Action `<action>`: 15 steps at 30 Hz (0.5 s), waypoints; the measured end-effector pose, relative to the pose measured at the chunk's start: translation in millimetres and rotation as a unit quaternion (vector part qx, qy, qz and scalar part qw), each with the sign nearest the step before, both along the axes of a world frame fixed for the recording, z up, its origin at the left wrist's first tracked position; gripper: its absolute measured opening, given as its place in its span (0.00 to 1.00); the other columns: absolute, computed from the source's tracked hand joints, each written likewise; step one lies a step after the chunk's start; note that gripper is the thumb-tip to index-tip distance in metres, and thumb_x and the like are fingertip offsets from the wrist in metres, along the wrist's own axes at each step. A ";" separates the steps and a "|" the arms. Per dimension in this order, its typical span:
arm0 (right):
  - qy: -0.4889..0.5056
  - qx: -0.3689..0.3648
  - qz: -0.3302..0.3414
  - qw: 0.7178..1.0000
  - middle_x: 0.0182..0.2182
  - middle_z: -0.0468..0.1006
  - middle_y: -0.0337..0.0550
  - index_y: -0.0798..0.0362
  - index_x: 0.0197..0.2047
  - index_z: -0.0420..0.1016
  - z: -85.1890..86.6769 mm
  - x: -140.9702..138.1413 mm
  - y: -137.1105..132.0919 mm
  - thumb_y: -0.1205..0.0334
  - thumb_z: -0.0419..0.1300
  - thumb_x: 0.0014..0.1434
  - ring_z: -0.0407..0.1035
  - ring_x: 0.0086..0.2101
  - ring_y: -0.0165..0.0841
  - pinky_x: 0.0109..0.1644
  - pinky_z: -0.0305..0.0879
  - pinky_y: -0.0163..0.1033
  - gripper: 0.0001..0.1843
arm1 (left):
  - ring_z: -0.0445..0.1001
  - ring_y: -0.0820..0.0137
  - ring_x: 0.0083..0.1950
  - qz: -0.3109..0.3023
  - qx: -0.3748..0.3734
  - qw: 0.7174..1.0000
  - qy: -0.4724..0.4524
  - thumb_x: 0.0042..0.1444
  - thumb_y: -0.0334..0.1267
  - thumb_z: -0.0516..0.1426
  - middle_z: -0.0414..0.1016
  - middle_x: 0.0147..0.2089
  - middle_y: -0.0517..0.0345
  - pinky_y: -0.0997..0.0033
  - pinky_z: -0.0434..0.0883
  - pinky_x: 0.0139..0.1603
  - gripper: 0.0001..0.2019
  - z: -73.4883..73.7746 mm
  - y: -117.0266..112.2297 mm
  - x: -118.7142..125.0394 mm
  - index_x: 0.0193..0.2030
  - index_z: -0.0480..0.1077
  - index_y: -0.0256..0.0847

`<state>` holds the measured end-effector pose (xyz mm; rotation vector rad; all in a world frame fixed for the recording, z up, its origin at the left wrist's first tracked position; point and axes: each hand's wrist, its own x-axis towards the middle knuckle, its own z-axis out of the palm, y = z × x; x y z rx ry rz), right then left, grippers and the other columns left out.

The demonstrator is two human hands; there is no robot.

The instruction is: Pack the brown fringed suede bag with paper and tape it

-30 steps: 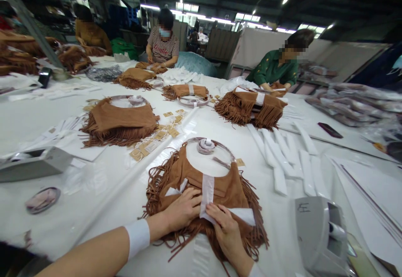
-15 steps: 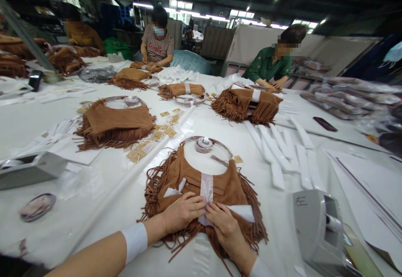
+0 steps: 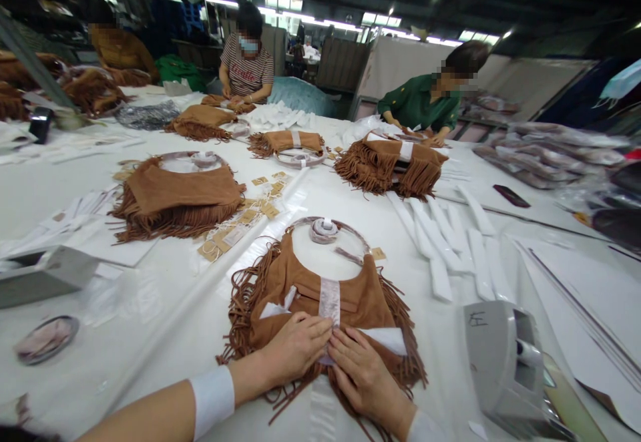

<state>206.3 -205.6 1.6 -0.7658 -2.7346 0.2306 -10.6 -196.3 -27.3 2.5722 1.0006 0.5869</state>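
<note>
A brown fringed suede handbag (image 3: 300, 275) lies flat on the white table in front of me, its wrapped handle pointing away. A pale translucent strip (image 3: 329, 298) runs down the middle of its front. My left hand (image 3: 299, 340) lies on the lower front of the bag, fingers extended onto the strip. Beside it, my right hand (image 3: 364, 368) rests with its fingers laid flat, their tips at the strip's lower part. White paper (image 3: 384, 340) shows under a fold at the right, and another white piece at the left. My palms hide the strip's lower end.
Grey tape dispensers stand at the right (image 3: 501, 362) and left (image 3: 47, 272). White strips (image 3: 453, 242) lie beyond the bag. More fringed bags (image 3: 183, 191) and paper tags (image 3: 245, 217) lie farther back. Three people work across the table. A phone (image 3: 511, 195) lies at the right.
My fingers, bunched together at the strip before, now lie flatter over it and the bag. The bag has stayed in place. The view has shifted slightly.
</note>
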 end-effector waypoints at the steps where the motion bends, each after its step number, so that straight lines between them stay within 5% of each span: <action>1: 0.012 -0.028 -0.015 0.999 0.47 0.79 0.48 0.55 0.49 0.74 5.1 -3.1 2.2 0.70 0.51 0.60 0.70 0.51 0.39 0.61 0.64 0.51 0.16 | 0.64 0.66 0.61 -0.008 0.012 1.000 0.012 0.67 0.39 0.45 0.67 0.62 0.52 0.64 0.60 0.54 0.16 -3.2 0.0 -0.7 0.59 0.63 0.40; 4: 0.077 -0.081 -0.145 0.983 0.31 0.81 0.44 0.52 0.34 0.76 11.4 -19.1 20.5 0.64 0.46 0.66 0.75 0.35 0.34 0.49 0.72 0.42 0.18 | 0.63 0.66 0.60 -0.014 0.042 0.999 0.032 0.67 0.40 0.47 0.66 0.62 0.52 0.64 0.60 0.53 0.17 -7.8 0.3 -3.4 0.60 0.62 0.39; 7: 0.103 -0.054 -0.247 0.962 0.42 0.80 0.52 0.56 0.48 0.74 0.8 -39.4 48.6 0.61 0.41 0.69 0.74 0.43 0.37 0.51 0.70 0.44 0.21 | 0.64 0.66 0.59 -0.011 0.054 0.998 0.039 0.66 0.40 0.48 0.67 0.61 0.51 0.63 0.59 0.53 0.17 -3.9 -1.0 -3.8 0.59 0.62 0.38; 10: 0.007 -0.025 -0.226 0.974 0.60 0.67 0.53 0.56 0.63 0.62 -17.7 -51.5 67.3 0.61 0.42 0.68 0.61 0.59 0.42 0.61 0.59 0.54 0.23 | 0.65 0.66 0.56 -0.007 0.049 0.998 0.043 0.66 0.38 0.48 0.71 0.56 0.52 0.61 0.58 0.55 0.15 0.0 -3.0 -2.9 0.57 0.63 0.38; 15: -0.075 -0.027 -0.204 0.976 0.65 0.58 0.51 0.57 0.66 0.55 -32.8 -52.0 70.1 0.62 0.42 0.68 0.50 0.64 0.42 0.65 0.50 0.57 0.25 | 0.63 0.64 0.57 -0.029 0.021 0.998 0.045 0.64 0.35 0.49 0.70 0.55 0.49 0.60 0.57 0.57 0.14 -7.4 2.9 -6.1 0.54 0.64 0.38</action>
